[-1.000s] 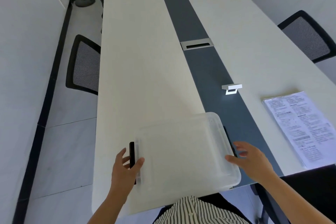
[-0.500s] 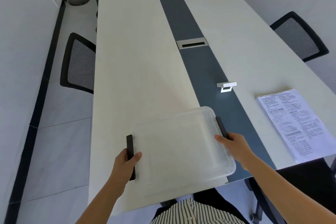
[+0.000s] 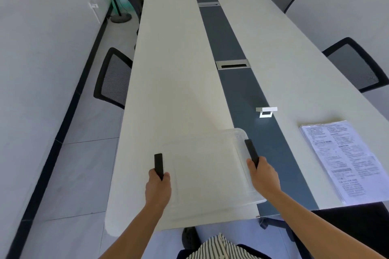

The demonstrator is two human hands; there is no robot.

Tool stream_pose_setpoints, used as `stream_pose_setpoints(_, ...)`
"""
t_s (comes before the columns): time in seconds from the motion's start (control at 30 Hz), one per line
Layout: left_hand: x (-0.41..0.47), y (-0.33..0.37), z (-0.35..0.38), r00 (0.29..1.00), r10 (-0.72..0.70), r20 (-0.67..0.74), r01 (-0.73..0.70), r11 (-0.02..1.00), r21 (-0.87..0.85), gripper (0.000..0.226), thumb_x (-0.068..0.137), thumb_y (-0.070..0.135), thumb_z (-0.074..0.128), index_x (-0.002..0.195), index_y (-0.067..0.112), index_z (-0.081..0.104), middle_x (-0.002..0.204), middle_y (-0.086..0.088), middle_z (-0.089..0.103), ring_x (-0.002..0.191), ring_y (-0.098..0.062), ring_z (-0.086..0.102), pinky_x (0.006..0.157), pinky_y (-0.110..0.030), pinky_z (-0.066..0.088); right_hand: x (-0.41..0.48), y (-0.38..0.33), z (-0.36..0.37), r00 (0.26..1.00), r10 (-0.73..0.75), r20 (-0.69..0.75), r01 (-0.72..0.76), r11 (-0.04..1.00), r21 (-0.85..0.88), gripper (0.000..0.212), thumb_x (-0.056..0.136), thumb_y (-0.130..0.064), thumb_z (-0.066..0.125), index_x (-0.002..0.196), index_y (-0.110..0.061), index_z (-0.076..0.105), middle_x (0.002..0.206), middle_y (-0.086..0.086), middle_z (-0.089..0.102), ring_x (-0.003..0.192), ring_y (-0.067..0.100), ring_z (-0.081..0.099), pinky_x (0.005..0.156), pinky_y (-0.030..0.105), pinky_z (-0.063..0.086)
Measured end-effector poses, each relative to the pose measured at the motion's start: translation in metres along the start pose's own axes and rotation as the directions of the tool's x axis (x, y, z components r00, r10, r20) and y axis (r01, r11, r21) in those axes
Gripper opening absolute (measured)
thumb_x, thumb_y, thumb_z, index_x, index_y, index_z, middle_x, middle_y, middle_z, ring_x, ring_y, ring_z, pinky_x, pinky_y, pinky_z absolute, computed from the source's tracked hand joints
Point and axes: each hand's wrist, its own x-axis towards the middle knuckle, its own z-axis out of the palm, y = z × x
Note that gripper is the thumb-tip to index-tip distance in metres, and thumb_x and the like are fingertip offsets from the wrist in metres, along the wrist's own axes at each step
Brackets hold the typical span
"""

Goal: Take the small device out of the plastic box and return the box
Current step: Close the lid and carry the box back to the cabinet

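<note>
A clear plastic box (image 3: 208, 172) with a lid lies flat on the near end of the long white table (image 3: 176, 82). It has a black latch handle on each short side. My left hand (image 3: 157, 189) is closed on the left latch (image 3: 158, 164). My right hand (image 3: 263, 176) grips the right latch (image 3: 251, 151). The lid looks closed. I cannot make out any small device through the cloudy plastic.
A stack of printed papers (image 3: 345, 157) lies at the right near the table's edge. A small white bracket (image 3: 266, 111) stands on the dark centre strip (image 3: 227, 33), with a cable slot (image 3: 232, 64) farther away. Black mesh chairs (image 3: 113, 78) line both sides.
Both hands went from resting beside the box to gripping its black latches. The view tilted up, showing more of the table.
</note>
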Motion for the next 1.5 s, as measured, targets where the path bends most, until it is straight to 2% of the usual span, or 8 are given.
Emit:
stream_pose_setpoints(0.27,-0.076,-0.01,-0.014,0.992,0.078,-0.103,-0.073,0.996,0.053,0.023,0.095,0.023,0.046,0.112,0.009,0.043,0.077,-0.002,0.052,0.065,-0.015,0.051,0.051,-0.028,0.037,-0.03,0.018,-0.042,0.98,-0.177,0.094,0.18,0.983,-0.024,0.035,0.089,-0.046,0.052,0.095,-0.011,0.048,0.08,0.004,0.061,0.071,0.022,0.059,0.06,0.033,0.046)
stream_pose_setpoints(0.43,-0.139,-0.041,-0.051,0.969,0.044,-0.243,-0.058,0.997,-0.051,0.021,0.091,0.027,0.053,0.109,0.016,0.053,0.084,-0.005,0.061,0.074,-0.022,0.058,0.062,-0.034,0.046,-0.065,0.008,-0.059,0.913,-0.34,0.224,0.302,0.935,0.186,0.031,0.085,-0.04,0.063,0.107,-0.022,0.051,0.083,-0.001,0.061,0.072,0.017,0.058,0.061,0.031,0.046)
stream_pose_setpoints(0.6,-0.209,-0.103,-0.09,0.912,-0.12,-0.393,0.0,0.957,-0.29,0.04,0.09,0.025,0.056,0.129,0.022,0.05,0.097,-0.002,0.066,0.086,-0.021,0.063,0.068,-0.035,0.05,-0.117,-0.017,-0.039,0.779,-0.476,0.408,0.382,0.876,0.294,0.057,0.085,-0.035,0.065,0.136,-0.038,0.04,0.079,-0.003,0.056,0.064,0.019,0.054,0.059,0.028,0.041)
stream_pose_setpoints(0.9,-0.296,-0.226,-0.168,0.711,-0.397,-0.581,0.0,0.826,-0.564,0.036,0.09,0.02,0.057,0.126,0.021,0.051,0.093,-0.006,0.069,0.067,-0.022,0.06,0.054,-0.03,0.043,-0.224,-0.09,0.072,0.481,-0.633,0.607,0.592,0.745,0.309,0.059,0.083,-0.034,0.067,0.136,-0.038,0.042,0.087,-0.013,0.058,0.072,0.012,0.057,0.064,0.027,0.041)
stream_pose_setpoints(1.07,-0.316,-0.294,-0.231,0.624,-0.475,-0.621,0.002,0.795,-0.607,0.036,0.088,0.02,0.059,0.124,0.02,0.053,0.089,-0.013,0.069,0.059,-0.023,0.053,0.05,-0.032,0.041,-0.301,-0.13,0.141,0.379,-0.649,0.66,0.644,0.697,0.315,0.057,0.084,-0.033,0.066,0.136,-0.037,0.044,0.098,-0.014,0.064,0.089,0.011,0.061,0.069,0.029,0.045)
stream_pose_setpoints(1.27,-0.308,-0.341,-0.32,0.605,-0.47,-0.642,-0.001,0.806,-0.591,0.036,0.088,0.018,0.059,0.123,0.022,0.054,0.087,-0.008,0.067,0.075,-0.034,0.06,0.07,-0.04,0.049,-0.37,-0.171,0.2,0.357,-0.66,0.662,0.658,0.68,0.323,0.056,0.084,-0.041,0.063,0.136,-0.038,0.042,0.108,-0.015,0.062,0.097,0.012,0.062,0.084,0.043,0.055)
stream_pose_setpoints(1.43,-0.256,-0.341,-0.374,0.658,-0.426,-0.621,-0.02,0.815,-0.579,0.037,0.087,0.021,0.06,0.123,0.027,0.054,0.097,-0.011,0.069,0.089,-0.039,0.065,0.076,-0.046,0.053,-0.371,-0.218,0.225,0.423,-0.671,0.608,0.657,0.69,0.305,0.053,0.084,-0.038,0.064,0.133,-0.038,0.044,0.09,-0.008,0.063,0.076,0.015,0.061,0.064,0.031,0.048)
stream_pose_setpoints(1.5,-0.225,-0.337,-0.394,0.682,-0.408,-0.607,-0.023,0.818,-0.575,0.036,0.087,0.022,0.06,0.123,0.027,0.055,0.097,-0.013,0.07,0.081,-0.038,0.065,0.07,-0.045,0.052,-0.361,-0.242,0.237,0.458,-0.66,0.596,0.626,0.715,0.312,0.052,0.084,-0.036,0.065,0.132,-0.036,0.046,0.084,-0.001,0.063,0.07,0.02,0.059,0.061,0.032,0.048)
